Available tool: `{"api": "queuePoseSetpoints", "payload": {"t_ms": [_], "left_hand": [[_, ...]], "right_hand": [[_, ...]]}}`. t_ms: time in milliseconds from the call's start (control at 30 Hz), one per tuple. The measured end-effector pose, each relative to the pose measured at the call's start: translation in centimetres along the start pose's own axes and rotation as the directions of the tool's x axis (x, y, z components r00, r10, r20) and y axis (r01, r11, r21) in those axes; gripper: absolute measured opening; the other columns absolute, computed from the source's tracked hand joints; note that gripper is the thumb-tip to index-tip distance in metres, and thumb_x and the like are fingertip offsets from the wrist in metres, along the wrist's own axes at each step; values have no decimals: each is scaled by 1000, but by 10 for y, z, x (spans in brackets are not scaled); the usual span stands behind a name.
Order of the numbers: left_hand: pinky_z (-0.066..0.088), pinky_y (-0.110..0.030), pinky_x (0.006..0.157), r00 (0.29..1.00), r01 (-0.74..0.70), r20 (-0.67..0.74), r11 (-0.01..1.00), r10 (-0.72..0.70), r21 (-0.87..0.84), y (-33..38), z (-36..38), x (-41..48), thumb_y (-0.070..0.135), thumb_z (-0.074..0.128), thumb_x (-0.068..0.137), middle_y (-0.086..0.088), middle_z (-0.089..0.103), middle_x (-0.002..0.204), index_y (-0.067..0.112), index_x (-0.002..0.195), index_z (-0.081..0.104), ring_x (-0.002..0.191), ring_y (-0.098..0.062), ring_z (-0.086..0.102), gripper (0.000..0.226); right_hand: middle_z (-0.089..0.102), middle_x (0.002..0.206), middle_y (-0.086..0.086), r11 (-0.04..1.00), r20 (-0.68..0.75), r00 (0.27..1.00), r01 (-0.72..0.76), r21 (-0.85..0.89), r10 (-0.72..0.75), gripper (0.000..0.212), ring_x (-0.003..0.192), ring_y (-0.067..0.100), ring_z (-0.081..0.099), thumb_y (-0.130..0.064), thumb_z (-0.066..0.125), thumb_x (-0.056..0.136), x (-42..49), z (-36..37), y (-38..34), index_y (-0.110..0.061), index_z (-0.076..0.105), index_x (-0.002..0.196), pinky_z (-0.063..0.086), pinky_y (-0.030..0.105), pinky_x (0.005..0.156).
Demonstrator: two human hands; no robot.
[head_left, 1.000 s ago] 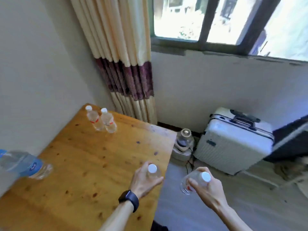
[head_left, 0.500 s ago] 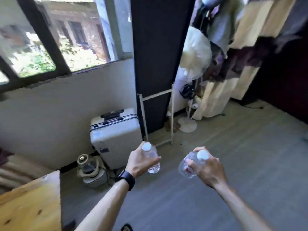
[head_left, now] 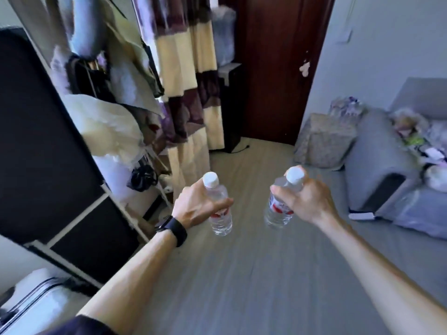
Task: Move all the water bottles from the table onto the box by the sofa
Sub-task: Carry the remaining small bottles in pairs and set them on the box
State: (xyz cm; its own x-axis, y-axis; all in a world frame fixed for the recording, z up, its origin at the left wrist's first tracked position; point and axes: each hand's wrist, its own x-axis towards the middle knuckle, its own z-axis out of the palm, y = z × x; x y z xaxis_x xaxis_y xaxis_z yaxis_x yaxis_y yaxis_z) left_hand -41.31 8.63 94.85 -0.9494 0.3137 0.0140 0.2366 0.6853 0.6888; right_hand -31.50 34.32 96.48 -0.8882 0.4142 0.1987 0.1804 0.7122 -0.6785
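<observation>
The box (head_left: 324,141) stands on the floor (head_left: 242,286), and each place here is told from it. Just beside it on the right is the sofa (head_left: 384,180), with a heap of loose things (head_left: 416,139) on its seat. Behind the box and to the left is the door (head_left: 278,68). Further left hangs the curtain (head_left: 188,81). In front of the box and above the floor are two bottles. The right bottle (head_left: 278,211), gripped by the right hand (head_left: 307,201), is slightly left of the box. The left bottle (head_left: 220,216), gripped by the left hand (head_left: 193,209), is further left. The suitcase (head_left: 36,308) lies far to the left and furthest in front.
</observation>
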Motion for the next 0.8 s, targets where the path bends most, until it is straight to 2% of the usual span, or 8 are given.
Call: {"api": "queuePoseSetpoints", "payload": {"t_ms": [67,167,267,433,500,600,700,800], "left_hand": [[59,-36,79,997,-73,32,997,71,39,24,1,52,81,66,56,14,71,88,36,93,62,85,-13,68,59],[59,-37,76,985,-166,65,984,162,64,60,6,125,82,65,59,13,71,86,37,92,63,81,-11,68,56],[60,-37,76,972,-224,79,973,219,59,98,20,189,79,65,60,13,71,83,35,90,62,80,-11,69,53],[60,-39,75,954,-287,107,957,281,48,162,61,281,77,66,61,13,70,83,36,91,62,79,-10,68,51],[60,-40,77,949,-300,114,953,293,47,190,83,317,75,67,61,13,71,84,37,92,61,81,-12,69,50],[59,-40,77,946,-316,99,946,309,68,234,114,370,76,65,60,12,70,83,38,91,59,81,-14,68,49],[59,-40,78,946,-318,96,942,309,102,283,142,418,78,65,61,11,67,86,39,92,56,83,-16,67,51],[56,-37,76,950,-312,67,940,305,141,328,170,461,78,65,64,11,64,86,39,95,52,84,-19,64,51]], "right_hand": [[59,71,-8,999,-63,997,-39,0,39,62,92,30,66,-82,55,62,36,-15,13,-24,57,83,36,27,70],[64,76,-5,995,-168,981,-103,-9,100,53,97,32,65,-76,61,69,84,-40,33,-24,60,81,36,29,72],[71,83,2,988,-254,958,-149,-30,136,69,96,33,65,-85,49,61,128,-66,58,-22,65,84,44,31,73],[69,78,1,978,-353,917,-207,-25,185,60,89,31,62,-80,60,68,205,-118,105,-21,59,74,40,32,71],[68,74,-3,978,-396,899,-206,-6,187,61,84,30,62,-81,57,67,241,-140,128,-20,58,72,39,32,68],[64,74,-6,976,-428,880,-215,30,207,50,85,31,61,-69,67,76,298,-174,161,-21,55,74,37,32,70],[63,82,-2,982,-440,882,-190,-11,166,39,86,24,56,-59,73,80,348,-210,192,-24,54,86,37,32,73],[57,73,-8,979,-420,889,-204,-7,182,38,81,22,48,-56,71,83,399,-240,221,-20,61,90,36,32,72]]}}
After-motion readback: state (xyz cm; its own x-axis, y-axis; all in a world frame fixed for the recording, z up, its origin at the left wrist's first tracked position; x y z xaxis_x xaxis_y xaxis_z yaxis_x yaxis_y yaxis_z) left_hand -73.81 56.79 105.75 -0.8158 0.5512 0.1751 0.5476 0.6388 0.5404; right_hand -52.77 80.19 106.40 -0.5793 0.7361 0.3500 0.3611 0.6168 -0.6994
